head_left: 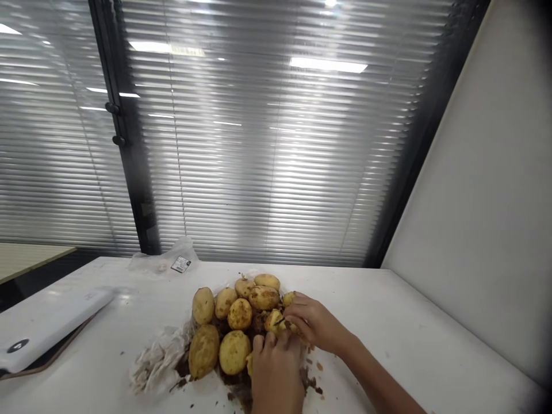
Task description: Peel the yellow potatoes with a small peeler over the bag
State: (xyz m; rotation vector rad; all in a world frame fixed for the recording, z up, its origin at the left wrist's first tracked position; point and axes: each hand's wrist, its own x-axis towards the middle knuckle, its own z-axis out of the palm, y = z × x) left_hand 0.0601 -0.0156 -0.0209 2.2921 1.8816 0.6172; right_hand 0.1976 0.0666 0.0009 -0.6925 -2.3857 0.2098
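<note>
1. A yellow potato (273, 318), partly covered by fingers, lies at the right side of a heap of potatoes on the table, between the two hands
2. The right hand (317, 323) comes in from the right, its fingers bent down at the yellow potato; a thin dark strip shows by the fingertips, too small to identify, and I cannot tell whether the hand is clamped on anything
3. The left hand (278, 371) comes up from the near edge, back upward, fingers curled just in front of the yellow potato; its palm is hidden, so I cannot tell what it grips; the two hands are close together
4. Left of the hands, a round pale potato (235, 352) sits beside a larger brownish potato (204, 351), with more potatoes (264, 298) clustered behind, several smeared with brown
5. Dark brown crumbs (311, 384) lie among the potatoes and around the left hand
6. A crumpled white wrapping (157, 362) lies against the heap's left side
7. Farther out on the white table (379, 322) are a clear plastic bag (166, 259) with a label, at the far edge, and a long white device (56, 328) at the left
8. Beyond stand closed blinds (267, 149) and, at right, a pale wall (483, 190)
</note>
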